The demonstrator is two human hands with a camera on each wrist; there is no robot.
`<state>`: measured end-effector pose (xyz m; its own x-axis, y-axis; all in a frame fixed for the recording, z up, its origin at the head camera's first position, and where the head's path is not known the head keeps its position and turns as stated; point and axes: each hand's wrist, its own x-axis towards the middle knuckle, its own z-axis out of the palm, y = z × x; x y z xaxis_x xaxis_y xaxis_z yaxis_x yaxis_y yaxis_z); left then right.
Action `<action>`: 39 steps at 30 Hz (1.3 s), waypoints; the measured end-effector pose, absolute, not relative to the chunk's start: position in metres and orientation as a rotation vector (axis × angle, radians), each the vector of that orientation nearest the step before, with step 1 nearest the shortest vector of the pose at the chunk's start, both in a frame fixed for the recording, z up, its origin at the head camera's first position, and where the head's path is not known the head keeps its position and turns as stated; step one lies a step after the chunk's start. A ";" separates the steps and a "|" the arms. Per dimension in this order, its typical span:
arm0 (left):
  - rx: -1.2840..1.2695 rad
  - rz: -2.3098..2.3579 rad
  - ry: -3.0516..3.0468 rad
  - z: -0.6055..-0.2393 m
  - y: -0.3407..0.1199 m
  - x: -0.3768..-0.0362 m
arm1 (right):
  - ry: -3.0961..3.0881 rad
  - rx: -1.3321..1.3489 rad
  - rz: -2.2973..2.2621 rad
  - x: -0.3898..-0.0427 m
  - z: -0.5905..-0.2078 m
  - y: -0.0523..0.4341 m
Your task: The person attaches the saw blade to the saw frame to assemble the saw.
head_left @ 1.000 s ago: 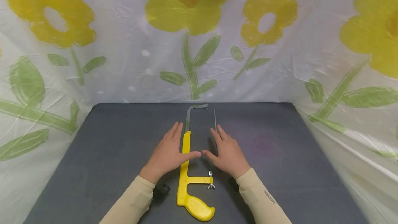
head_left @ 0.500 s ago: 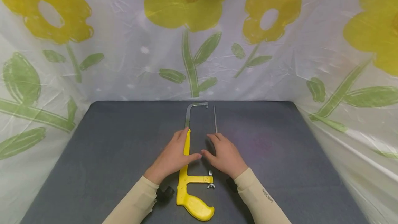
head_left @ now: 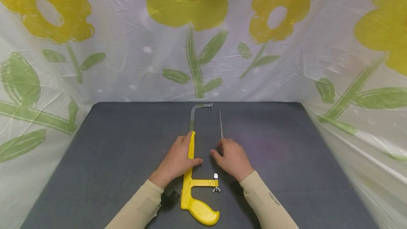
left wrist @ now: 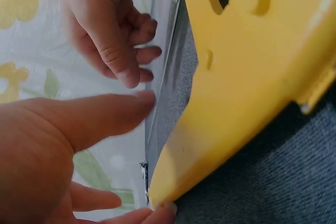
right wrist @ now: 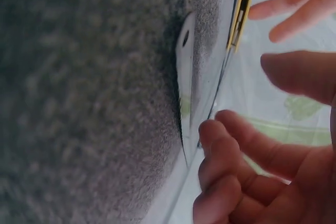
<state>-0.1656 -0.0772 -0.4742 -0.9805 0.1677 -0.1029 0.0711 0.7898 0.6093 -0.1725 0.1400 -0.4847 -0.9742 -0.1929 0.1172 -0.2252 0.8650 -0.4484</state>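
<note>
Hacksaw frame (head_left: 190,172), yellow plastic with a grey metal bow, lying flat mid-table, pistol grip nearest the person, bow pointing away. Loose hacksaw blade (head_left: 220,122) lying just right of the frame, parallel to it, near end hidden under the right hand (head_left: 233,159).

Left hand (head_left: 176,159) resting on the yellow spine, fingers relaxed and laid along it, thumb (left wrist: 113,114) stretched across toward the right hand. Right hand with fingers curled down at the blade's near end (from the right wrist view the fingertips (right wrist: 215,132) sit right beside the blade's pierced tip (right wrist: 184,66), but whether they already pinch it cannot be told).

For a clean pick-up, probably best: pin the frame steady with the left palm, roll a fingertip under the thin blade edge rather than scraping it along the cloth, lift by the flat sides, clear of the teeth. Wing nut (head_left: 216,187) at the grip end likely wanted next.

Beneath: dark grey fabric-covered table (head_left: 111,158). Around on three sides: white plastic sheeting (head_left: 127,63) printed with large yellow flowers and green leaves, crinkled. Cream long sleeves (head_left: 264,200) on both arms.
</note>
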 end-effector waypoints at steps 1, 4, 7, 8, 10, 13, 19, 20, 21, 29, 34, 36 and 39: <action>0.179 0.956 2.824 -0.474 -0.077 -0.165 | -2.963 0.301 0.731 -0.173 -0.485 0.141; 0.159 0.964 2.816 -0.475 -0.078 -0.164 | -2.964 0.200 0.741 -0.172 -0.485 0.143; 0.150 0.965 2.816 -0.475 -0.079 -0.163 | -2.991 0.102 0.723 -0.171 -0.484 0.145; 0.147 0.963 2.818 -0.476 -0.079 -0.163 | -3.010 0.070 0.720 -0.170 -0.484 0.145; 0.144 0.954 2.826 -0.477 -0.079 -0.163 | -3.038 0.027 0.703 -0.170 -0.483 0.145; 0.142 0.938 2.835 -0.478 -0.079 -0.162 | -3.062 -0.005 0.680 -0.170 -0.483 0.146; 0.137 0.933 2.844 -0.478 -0.077 -0.161 | -3.064 -0.003 0.639 -0.169 -0.484 0.147; 0.135 0.931 2.844 -0.478 -0.077 -0.161 | -3.062 -0.001 0.633 -0.169 -0.484 0.147; 0.135 0.927 2.843 -0.478 -0.077 -0.161 | -3.060 0.000 0.633 -0.169 -0.484 0.147; 0.144 0.919 2.845 -0.479 -0.075 -0.162 | -3.075 -0.026 0.617 -0.186 -0.519 0.159; 0.141 0.921 2.845 -0.478 -0.075 -0.162 | -3.039 -0.001 0.634 -0.181 -0.514 0.156; 0.142 0.919 2.846 -0.478 -0.075 -0.161 | -3.043 -0.002 0.661 -0.177 -0.504 0.153; 0.138 0.920 2.846 -0.478 -0.074 -0.161 | -3.059 -0.010 0.698 -0.172 -0.493 0.150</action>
